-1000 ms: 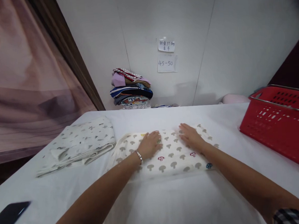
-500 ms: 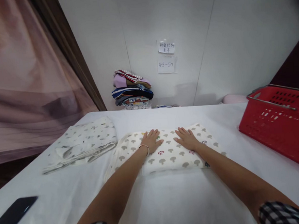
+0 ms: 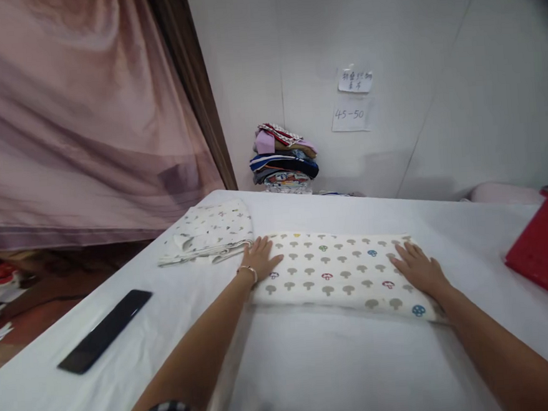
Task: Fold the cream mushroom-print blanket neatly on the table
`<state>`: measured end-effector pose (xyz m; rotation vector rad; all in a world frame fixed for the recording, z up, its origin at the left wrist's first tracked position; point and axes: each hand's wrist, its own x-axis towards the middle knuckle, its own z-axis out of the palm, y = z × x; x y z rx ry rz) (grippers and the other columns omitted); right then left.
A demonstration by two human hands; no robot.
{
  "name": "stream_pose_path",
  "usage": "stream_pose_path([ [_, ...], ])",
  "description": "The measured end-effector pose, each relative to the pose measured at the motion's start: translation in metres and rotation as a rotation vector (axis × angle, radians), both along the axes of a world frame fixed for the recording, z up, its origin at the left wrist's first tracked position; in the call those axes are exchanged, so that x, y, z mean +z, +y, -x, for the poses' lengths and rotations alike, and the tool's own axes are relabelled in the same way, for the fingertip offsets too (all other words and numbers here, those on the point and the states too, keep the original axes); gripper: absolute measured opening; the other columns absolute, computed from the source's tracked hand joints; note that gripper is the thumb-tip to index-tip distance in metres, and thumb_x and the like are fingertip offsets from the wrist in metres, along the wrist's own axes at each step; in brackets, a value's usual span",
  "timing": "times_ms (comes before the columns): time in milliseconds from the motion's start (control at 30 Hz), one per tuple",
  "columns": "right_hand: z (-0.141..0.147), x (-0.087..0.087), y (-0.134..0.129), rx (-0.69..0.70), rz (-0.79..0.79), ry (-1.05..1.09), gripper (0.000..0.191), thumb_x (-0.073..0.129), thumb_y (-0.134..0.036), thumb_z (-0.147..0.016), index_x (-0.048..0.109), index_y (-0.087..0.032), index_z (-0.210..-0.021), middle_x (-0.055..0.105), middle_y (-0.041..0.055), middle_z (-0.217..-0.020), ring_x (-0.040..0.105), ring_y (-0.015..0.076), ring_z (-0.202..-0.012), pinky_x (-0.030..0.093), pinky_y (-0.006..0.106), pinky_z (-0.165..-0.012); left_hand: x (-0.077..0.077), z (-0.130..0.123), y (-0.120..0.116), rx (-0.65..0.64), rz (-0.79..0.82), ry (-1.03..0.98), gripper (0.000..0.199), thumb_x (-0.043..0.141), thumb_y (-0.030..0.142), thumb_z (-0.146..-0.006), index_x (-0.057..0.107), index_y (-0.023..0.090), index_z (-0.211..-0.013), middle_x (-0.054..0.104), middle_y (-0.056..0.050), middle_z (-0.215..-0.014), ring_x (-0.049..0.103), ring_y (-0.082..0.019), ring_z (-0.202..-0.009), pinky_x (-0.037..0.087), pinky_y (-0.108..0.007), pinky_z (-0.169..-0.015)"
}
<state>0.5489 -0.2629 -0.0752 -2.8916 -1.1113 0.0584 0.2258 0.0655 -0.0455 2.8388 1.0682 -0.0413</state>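
A white cloth with grey, red and blue mushroom prints (image 3: 335,270) lies folded into a long rectangle in the middle of the table. On its left end rests my left hand (image 3: 260,261), flat with the fingers spread, a bracelet at the wrist. My right hand (image 3: 420,268) lies spread on the right end. Neither hand grips anything. Just beyond my left hand is another white cloth with small dark prints (image 3: 214,228), loosely folded.
On the white table (image 3: 308,366), a black flat object (image 3: 105,332) lies at the left. Stacked folded fabrics (image 3: 284,161) stand behind the far edge. A red basket (image 3: 546,243) is at the right, and a pink curtain (image 3: 84,118) hangs at the left.
My hands have moved apart, from the middle of the mushroom cloth to its two ends. The cloth looks flatter and straighter. The view has turned left, showing more floor and less of the basket.
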Motion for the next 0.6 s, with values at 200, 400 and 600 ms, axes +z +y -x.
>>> stream_pose_path([
  [200,-0.005,0.013,-0.001,-0.028,-0.088,0.160,0.056,0.025,-0.046,-0.091,0.034,-0.023,-0.141,0.019,0.0054,-0.152,0.014,0.0254,-0.139,0.019,0.054,-0.108,0.016,0.002,0.005,0.075,0.121,-0.155,0.060,0.035,0.056,-0.084,0.042,0.024,-0.134,0.030,-0.005,-0.148,0.024,-0.022,-0.137,0.025,-0.039,-0.109],
  [400,0.000,0.032,-0.054,-0.322,-0.344,0.333,0.062,0.035,-0.047,-0.089,0.032,-0.014,-0.141,0.048,0.0145,-0.134,0.055,0.0269,-0.111,0.050,0.036,-0.084,0.029,0.053,-0.008,0.334,0.126,-0.217,0.058,0.030,0.050,-0.087,0.048,0.013,-0.127,0.057,-0.014,-0.126,0.055,-0.024,-0.113,0.043,-0.032,-0.092],
  [600,0.013,0.046,-0.070,-0.448,-0.314,0.485,0.055,0.050,-0.044,-0.083,0.052,-0.008,-0.125,0.062,0.0188,-0.111,0.064,0.0245,-0.083,0.050,0.031,-0.063,0.020,0.062,-0.014,0.454,0.236,-0.109,0.062,0.040,0.063,-0.077,0.058,0.013,-0.110,0.064,-0.017,-0.112,0.060,-0.031,-0.101,0.047,-0.039,-0.082],
])
